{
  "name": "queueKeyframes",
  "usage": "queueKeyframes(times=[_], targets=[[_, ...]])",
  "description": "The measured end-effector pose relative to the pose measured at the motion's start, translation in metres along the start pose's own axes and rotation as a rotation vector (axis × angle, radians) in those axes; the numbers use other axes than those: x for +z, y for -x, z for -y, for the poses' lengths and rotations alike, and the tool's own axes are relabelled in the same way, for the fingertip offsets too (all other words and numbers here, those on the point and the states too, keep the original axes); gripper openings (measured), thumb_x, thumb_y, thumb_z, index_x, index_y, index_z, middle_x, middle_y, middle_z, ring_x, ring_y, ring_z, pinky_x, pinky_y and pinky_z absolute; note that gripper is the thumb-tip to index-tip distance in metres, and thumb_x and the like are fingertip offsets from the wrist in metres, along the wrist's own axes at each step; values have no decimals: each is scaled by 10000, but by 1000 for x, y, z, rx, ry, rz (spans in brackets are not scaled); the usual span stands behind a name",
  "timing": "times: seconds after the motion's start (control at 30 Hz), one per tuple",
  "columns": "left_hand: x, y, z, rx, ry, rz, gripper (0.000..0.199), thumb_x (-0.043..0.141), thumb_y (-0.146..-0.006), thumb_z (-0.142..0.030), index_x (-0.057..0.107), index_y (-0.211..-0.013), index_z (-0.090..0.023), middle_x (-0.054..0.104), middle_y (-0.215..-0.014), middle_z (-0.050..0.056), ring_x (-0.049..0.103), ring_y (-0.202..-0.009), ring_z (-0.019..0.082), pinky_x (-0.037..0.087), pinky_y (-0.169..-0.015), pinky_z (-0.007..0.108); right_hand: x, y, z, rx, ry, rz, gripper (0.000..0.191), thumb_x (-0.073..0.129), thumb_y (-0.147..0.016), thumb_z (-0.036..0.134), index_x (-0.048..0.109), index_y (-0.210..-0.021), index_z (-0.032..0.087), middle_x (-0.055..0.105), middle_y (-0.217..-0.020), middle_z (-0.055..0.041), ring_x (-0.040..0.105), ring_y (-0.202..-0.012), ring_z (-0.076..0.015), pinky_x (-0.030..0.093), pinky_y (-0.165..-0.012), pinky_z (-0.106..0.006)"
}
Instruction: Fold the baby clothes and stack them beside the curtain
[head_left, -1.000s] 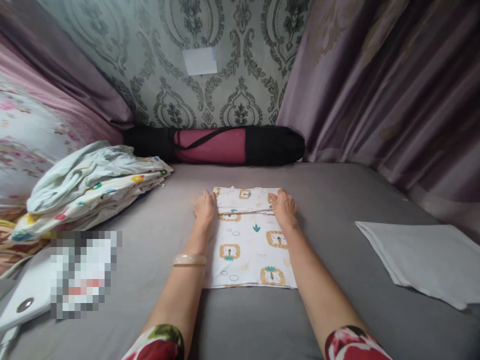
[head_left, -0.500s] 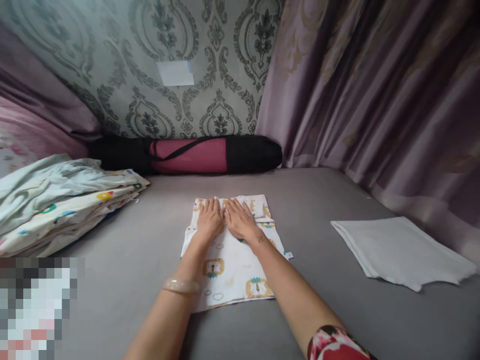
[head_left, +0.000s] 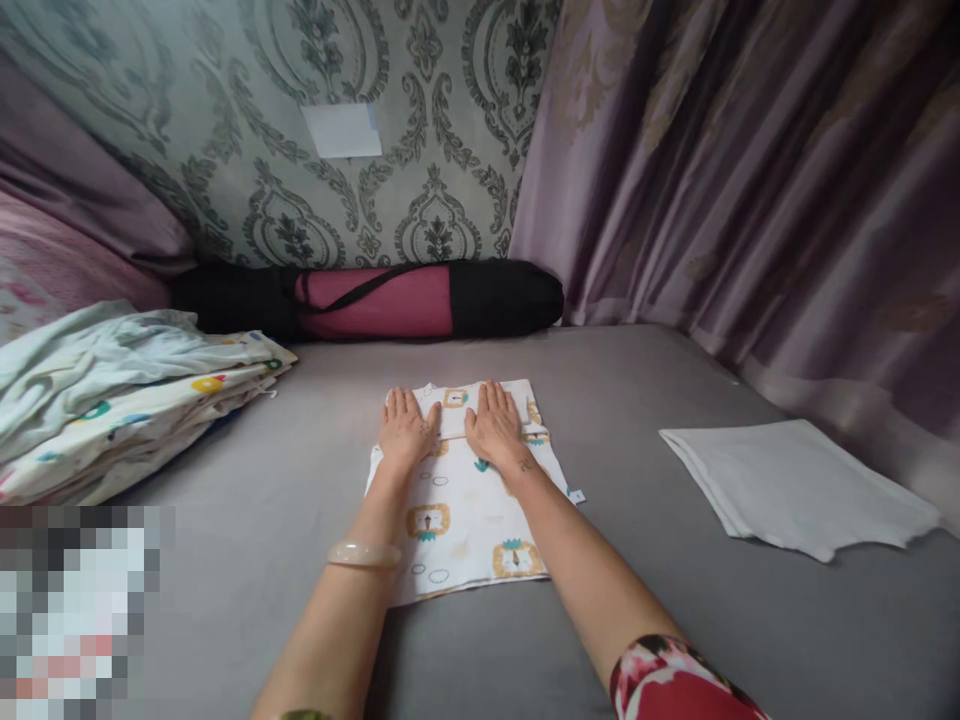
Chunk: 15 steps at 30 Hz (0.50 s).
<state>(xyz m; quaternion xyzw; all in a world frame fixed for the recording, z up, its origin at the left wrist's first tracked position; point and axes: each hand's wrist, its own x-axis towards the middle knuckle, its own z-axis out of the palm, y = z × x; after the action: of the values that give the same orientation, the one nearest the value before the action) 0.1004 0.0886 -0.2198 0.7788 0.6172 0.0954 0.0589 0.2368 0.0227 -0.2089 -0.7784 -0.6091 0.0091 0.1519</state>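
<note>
A white cloth garment point(head_left: 469, 510) printed with yellow lion faces lies flat in front of me, its far part folded over into a band. My left hand point(head_left: 407, 425) rests flat on the left side of that folded band, fingers stretched out and pointing away. On the band's right side my right hand point(head_left: 495, 422) presses flat, with its fingers also extended. A lion print shows in the gap between the two hands. A small white tag point(head_left: 576, 496) sticks out from the garment's right edge.
The garment lies on a grey sheet point(head_left: 615, 400). At the left is a heap of patterned clothes point(head_left: 135, 400); at the right lies a folded white cloth point(head_left: 795, 485). A black and maroon long bag point(head_left: 375, 300) runs along the wall, with purple curtains point(head_left: 637, 180) beside it.
My hands have slid apart along the folded band, the left one leftward and the right one rightward. The view has tilted slightly downward.
</note>
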Motion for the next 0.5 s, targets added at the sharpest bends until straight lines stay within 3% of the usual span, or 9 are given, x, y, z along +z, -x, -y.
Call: queueKeyframes(times=[0.3,0.5], targets=[[-6,4,-3,-39,12,-12,758,268,-935,-516,309,-1457,33,258,-1541,214,196,-1449,299,186,-1170,413,-8,-1,-18,148,43,-60,588,319,-953,304,368,-1427,-40,341,-1503,-220,250,-1411,-310,148,-1142,-414],[-1,-1,12,52,-9,12,745,220,-940,-553,323,-1467,-37,266,-1545,192,195,-1452,286,190,-1158,453,-3,-1,-28,192,49,-79,574,340,-945,297,380,-1432,-5,314,-1514,-229,208,-1425,-327,157,-1136,-444]])
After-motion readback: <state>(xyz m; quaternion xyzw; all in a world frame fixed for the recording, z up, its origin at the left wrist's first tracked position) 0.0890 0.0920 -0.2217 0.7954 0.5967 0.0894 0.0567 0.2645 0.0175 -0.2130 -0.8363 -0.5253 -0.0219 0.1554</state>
